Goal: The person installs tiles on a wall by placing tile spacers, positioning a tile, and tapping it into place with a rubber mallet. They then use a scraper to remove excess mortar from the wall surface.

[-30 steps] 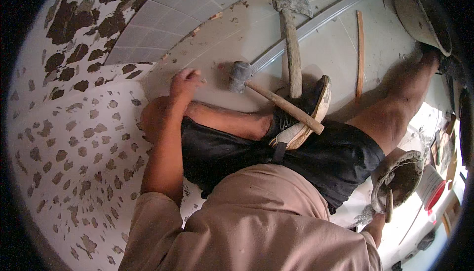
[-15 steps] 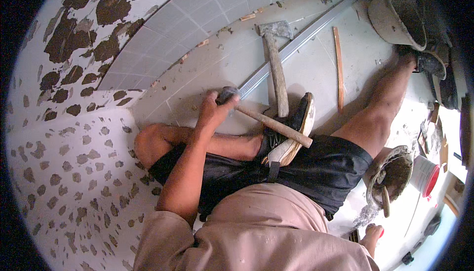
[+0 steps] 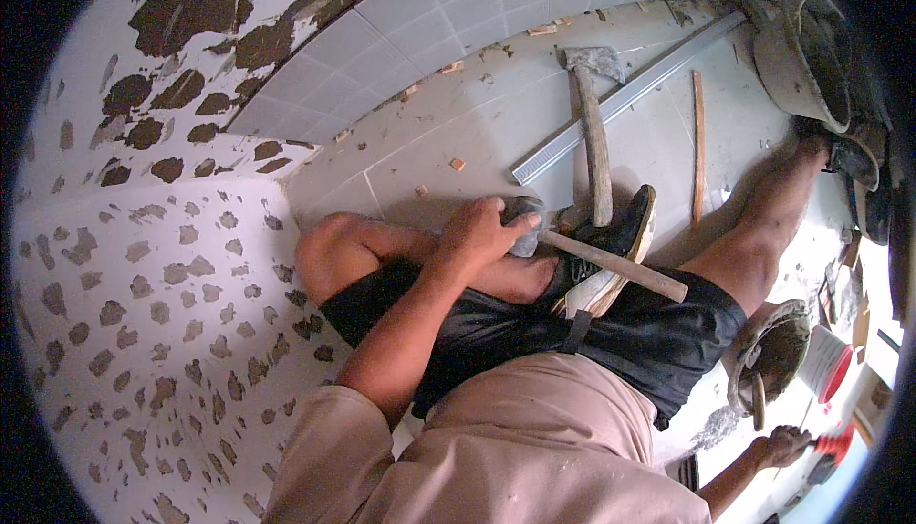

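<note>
My left hand (image 3: 477, 236) is closed round the dark head of a mallet (image 3: 618, 266), above my bent leg. The mallet's bare wooden handle points right across my shoe. My right hand (image 3: 784, 446) is out at the lower right, fingers closed on a red-and-black tool (image 3: 835, 446) whose kind I cannot make out. Beyond the mallet a hatchet (image 3: 593, 133) with a worn wooden handle lies across a long metal straightedge (image 3: 625, 97) on the tiled floor.
A thin wooden strip (image 3: 697, 147) lies right of the hatchet. A mortar-stained bucket (image 3: 797, 66) stands far right; a mortar pail (image 3: 771, 347) and a white tub with a red lid (image 3: 822, 364) sit nearer. Grey tiles (image 3: 420, 23) line the far wall; mortar dabs spot the left wall.
My left hand has drawn the mallet away from the straightedge's near end, toward my lap. My right hand has reached further out to the right, bringing the red-and-black tool into fuller view.
</note>
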### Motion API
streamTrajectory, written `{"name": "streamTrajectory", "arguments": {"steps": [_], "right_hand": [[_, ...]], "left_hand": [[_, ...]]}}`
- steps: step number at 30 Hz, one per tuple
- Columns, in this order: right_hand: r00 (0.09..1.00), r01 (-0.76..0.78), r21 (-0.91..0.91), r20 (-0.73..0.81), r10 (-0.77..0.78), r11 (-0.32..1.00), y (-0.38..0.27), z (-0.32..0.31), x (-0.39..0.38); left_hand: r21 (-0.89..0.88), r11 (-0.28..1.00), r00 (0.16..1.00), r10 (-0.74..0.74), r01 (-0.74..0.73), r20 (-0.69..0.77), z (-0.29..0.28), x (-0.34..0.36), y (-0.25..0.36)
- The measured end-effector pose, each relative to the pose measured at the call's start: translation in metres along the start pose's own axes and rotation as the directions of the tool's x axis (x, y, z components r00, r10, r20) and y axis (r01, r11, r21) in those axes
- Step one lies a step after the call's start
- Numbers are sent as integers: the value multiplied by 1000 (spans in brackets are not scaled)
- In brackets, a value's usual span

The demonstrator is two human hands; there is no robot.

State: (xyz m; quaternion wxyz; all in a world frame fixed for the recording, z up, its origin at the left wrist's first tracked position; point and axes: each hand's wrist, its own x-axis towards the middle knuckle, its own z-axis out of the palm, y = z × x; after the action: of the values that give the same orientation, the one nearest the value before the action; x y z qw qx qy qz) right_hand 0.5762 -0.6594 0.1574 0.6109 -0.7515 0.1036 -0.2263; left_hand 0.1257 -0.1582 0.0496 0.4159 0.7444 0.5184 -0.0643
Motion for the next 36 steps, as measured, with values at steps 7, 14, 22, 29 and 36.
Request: {"name": "streamTrajectory", "arguments": {"steps": [7,14,22,29,36], "right_hand": [[168,964,-9,791,-589,264,-79,135,-222],[-160,-56,85,983,-93,995,-96,210,-431],[-248,729,303,953,-176,613,-100,278,-448],[-202,871,143,976,76,470,-22,329,-421],[-303,935,329,934,-187,130,-59,278,-448]], "left_hand": [[-516,818,966,190,-255,-176,-3,-36,62],[-754,593,956,244,-282,-165,7,-50,74],[-982,-108,922,-373,-157,-106,-40,-59,-2],[-920,-209,894,-381,-332,-236,-114,-83,-81],[-930,-98,863,-417,-355,-286,-138,-133,-145]]}}
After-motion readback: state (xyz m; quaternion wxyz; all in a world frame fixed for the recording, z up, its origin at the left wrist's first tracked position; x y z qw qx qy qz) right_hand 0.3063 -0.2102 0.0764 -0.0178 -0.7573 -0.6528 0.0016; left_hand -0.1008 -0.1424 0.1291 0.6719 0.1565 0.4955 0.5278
